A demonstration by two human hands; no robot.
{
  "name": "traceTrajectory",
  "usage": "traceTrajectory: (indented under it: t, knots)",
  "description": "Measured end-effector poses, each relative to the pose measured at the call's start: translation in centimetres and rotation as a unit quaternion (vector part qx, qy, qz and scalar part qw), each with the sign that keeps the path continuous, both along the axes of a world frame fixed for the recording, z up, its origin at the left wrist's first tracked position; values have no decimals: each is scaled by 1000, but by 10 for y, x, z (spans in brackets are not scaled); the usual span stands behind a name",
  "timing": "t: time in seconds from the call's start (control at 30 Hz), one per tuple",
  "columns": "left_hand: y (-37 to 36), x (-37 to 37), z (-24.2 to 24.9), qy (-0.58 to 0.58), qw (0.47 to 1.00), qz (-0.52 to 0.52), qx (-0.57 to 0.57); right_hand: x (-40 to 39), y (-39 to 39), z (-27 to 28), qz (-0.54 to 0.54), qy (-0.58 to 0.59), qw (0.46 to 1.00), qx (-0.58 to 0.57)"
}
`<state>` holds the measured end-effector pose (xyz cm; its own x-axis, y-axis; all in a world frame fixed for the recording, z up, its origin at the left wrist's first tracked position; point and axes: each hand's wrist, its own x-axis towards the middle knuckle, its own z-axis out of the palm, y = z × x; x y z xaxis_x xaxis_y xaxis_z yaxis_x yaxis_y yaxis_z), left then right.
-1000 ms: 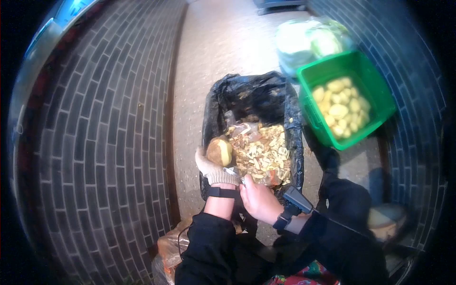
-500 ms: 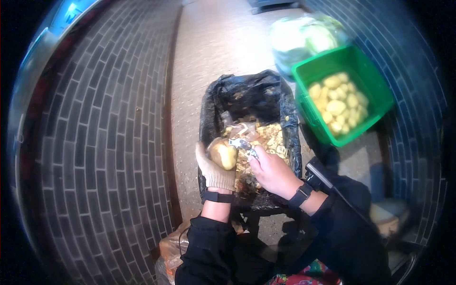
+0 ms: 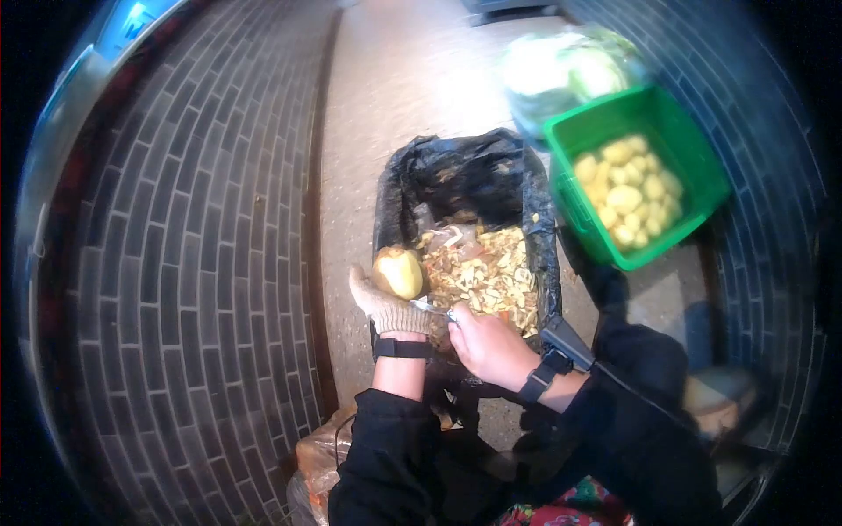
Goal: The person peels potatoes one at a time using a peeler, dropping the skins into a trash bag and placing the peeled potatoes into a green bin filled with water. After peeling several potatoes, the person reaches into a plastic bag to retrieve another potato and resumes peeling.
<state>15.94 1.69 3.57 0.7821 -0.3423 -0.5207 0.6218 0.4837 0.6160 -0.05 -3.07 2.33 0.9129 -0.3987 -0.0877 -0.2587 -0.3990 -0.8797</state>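
Observation:
A partly peeled potato sits in my left hand, which wears a beige knitted glove and is closed around it. Pale flesh shows on much of the potato, with brown skin left at its upper left. My bare right hand grips a metal peeler. Its head lies just below the potato, close to the glove's palm. Both hands are over the near left part of a bin lined with a black bag. Inside it lie many pale peelings and some wrapper-like scraps.
To the right stands a green crate holding several peeled potatoes. Behind it is a clear bag with pale green contents. A brick wall runs along the left. A plastic bag lies by my left sleeve.
My right hand with the peeler has moved down and slightly left, from the potato's upper side to below it. In my left hand the potato has turned and shows more peeled flesh.

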Motion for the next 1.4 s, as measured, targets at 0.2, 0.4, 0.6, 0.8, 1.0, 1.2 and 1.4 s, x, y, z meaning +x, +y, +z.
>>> traceTrajectory:
  t: [0.2, 0.4, 0.6, 0.8, 1.0, 1.2, 1.4]
  knots:
    - [-6, -16, 13, 15, 999, -30, -21, 9, -35, 15, -74, -41, 996, -44]
    - [-10, -18, -11, 36, 999, -22, 5, 9, -21, 17, -45, 22, 997, -66]
    - [-5, -14, -12, 27, 999, 1, 29, 4, -5, 12, -3, 41, 998, -36]
    - [-8, -24, 11, 51, 995, 36, 78, 1, 4, 5, 22, 45, 998, 47]
    - [0, -18, -4, 27, 999, 12, 35, -2, 1, -1, 21, -5, 1000, -5]
    - [5, -1, -20, 21, 1000, -19, 2, -1, -16, 2, 38, -16, 992, -119]
    - [17, -8, -7, 42, 994, -87, -44, -7, -32, 9, 94, 55, 985, -134]
